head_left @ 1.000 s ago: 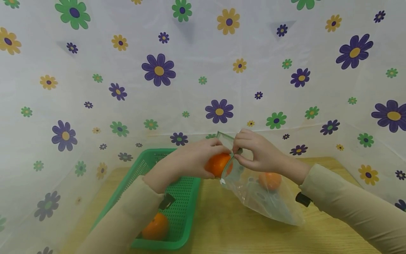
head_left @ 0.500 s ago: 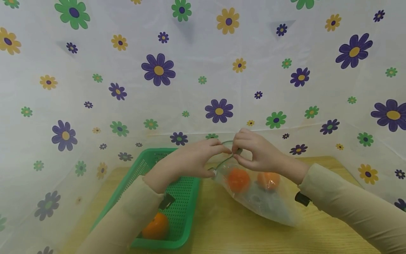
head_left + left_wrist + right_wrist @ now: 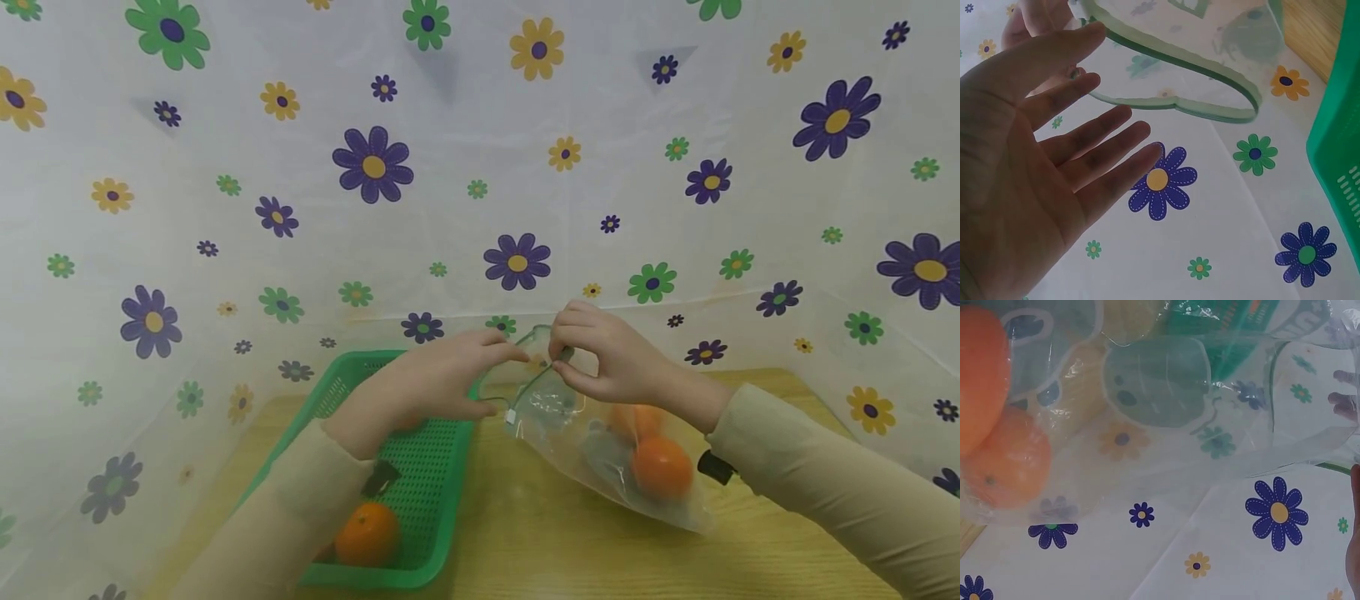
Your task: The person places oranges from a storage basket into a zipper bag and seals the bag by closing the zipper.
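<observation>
My right hand [image 3: 611, 354] pinches the rim of a clear zip bag [image 3: 566, 458] between thumb and fingers, and the bag's mouth gapes toward the left. Two oranges lie low in the bag: one in front [image 3: 663, 468], the other [image 3: 634, 419] partly behind it. Just left of the mouth is my left hand [image 3: 442, 375], its fingers extended and nothing in its grasp. In the left wrist view its palm [image 3: 1035, 169] shows bare beside the green-edged rim [image 3: 1179, 62]. A white slider [image 3: 511, 416] sits at the rim's near corner.
A green perforated basket [image 3: 450, 508] stands on the wooden table [image 3: 525, 550] at left, under my left forearm. An orange [image 3: 367, 535] lies in its near end; more orange shapes are mostly hidden by the arm. A flower-patterned sheet [image 3: 450, 208] encloses the back and sides.
The left hand held an orange at the bag's mouth, then let it go inside. That orange has rolled down beside the other one. The left hand has drawn back slightly left; the right keeps its pinch.
</observation>
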`<state>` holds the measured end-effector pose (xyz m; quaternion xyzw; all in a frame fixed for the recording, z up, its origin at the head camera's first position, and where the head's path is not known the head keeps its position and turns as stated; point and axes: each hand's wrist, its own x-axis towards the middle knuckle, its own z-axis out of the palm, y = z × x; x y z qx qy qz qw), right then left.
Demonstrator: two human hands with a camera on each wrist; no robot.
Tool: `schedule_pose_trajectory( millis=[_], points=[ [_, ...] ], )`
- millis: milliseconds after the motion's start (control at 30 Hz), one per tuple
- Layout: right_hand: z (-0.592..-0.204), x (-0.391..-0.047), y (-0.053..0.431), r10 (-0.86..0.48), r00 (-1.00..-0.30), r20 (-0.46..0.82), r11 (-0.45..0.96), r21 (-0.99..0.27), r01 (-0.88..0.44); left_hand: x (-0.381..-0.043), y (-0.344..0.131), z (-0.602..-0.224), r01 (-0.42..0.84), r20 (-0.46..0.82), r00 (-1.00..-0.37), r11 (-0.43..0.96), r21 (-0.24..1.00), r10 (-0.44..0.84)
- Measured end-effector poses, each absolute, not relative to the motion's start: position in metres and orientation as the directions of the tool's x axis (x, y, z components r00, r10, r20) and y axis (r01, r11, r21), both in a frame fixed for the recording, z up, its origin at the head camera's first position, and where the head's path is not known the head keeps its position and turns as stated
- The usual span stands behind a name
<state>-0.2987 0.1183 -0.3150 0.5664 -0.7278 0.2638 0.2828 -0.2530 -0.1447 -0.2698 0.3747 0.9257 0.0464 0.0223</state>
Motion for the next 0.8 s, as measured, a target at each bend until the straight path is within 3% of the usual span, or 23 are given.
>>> schedule_pose_trajectory(
  millis=[800],
  points=[
    [-0.313, -0.298, 0.121, -0.676, -0.197, 0.71, 0.224, -0.057, -0.973, -0.259, -0.185, -0.28, 0.606, 0.022, -0.795, 0.794, 0.035, 0.606]
  ],
)
